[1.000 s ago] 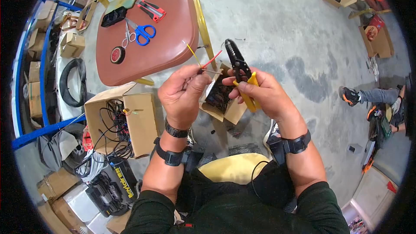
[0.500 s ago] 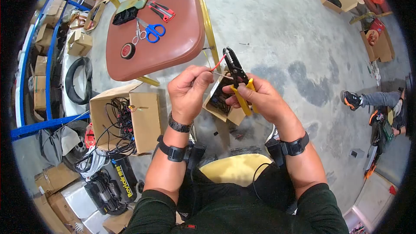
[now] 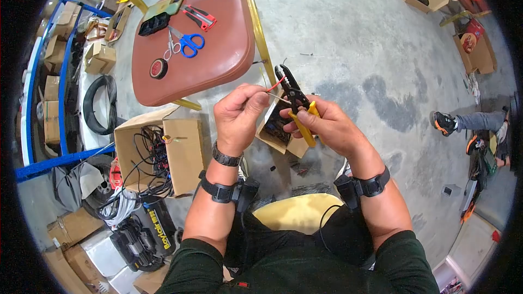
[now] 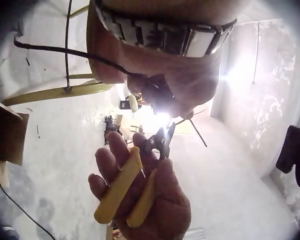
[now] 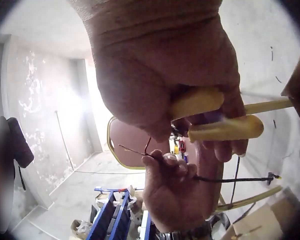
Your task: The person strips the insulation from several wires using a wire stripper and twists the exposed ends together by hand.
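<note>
My left hand (image 3: 238, 117) pinches a thin black cable (image 5: 215, 179) between thumb and fingers, close to where its coloured wires fan out. From the fingertips a red wire (image 3: 277, 84) runs up to the black head of a wire stripper (image 3: 292, 88), overlapping its jaws in the head view. A brownish wire (image 3: 280, 98) points lower, toward the tool's pivot. My right hand (image 3: 329, 125) grips the stripper by its yellow handles (image 4: 121, 192), which stand apart in the left wrist view. Beyond the left fingers, the rest of the cable trails off behind the hand.
On the brown chair seat (image 3: 218, 38) lie blue-handled scissors (image 3: 192, 45), a red utility knife (image 3: 200, 17), a tape roll (image 3: 158, 68) and a phone (image 3: 170, 6). A carton of cables (image 3: 185, 155) stands left, a smaller box (image 3: 275, 137) beneath the hands. Another person's leg (image 3: 473, 122) shows right.
The hands have come together: the stripper, earlier apart from the red wire, now has its head over that wire's end. The yellow wire that stood up beside it no longer shows.
</note>
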Action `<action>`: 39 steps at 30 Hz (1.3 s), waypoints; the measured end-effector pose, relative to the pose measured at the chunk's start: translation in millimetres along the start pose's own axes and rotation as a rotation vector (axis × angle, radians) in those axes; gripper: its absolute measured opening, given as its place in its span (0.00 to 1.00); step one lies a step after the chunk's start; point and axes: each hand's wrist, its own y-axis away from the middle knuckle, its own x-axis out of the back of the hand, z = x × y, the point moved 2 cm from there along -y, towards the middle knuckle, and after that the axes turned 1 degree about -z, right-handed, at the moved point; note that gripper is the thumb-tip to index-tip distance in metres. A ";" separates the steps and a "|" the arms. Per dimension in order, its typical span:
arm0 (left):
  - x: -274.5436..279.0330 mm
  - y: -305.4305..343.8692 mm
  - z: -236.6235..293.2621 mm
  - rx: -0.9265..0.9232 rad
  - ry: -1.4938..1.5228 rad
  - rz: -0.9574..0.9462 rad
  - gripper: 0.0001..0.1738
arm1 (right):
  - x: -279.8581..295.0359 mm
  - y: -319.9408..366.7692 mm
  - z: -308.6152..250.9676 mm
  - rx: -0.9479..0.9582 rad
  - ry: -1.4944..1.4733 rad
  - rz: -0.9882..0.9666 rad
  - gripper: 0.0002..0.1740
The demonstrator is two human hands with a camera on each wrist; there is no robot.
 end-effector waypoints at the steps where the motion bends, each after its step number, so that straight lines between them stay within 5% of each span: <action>1: 0.1 -0.5 -0.5 0.007 -0.004 0.000 0.07 | 0.1 -0.4 0.1 0.001 -0.002 -0.002 0.17; 39: -3.3 -1.3 -15.7 0.100 0.209 0.051 0.10 | -8.0 -0.3 4.6 0.111 0.167 -0.101 0.19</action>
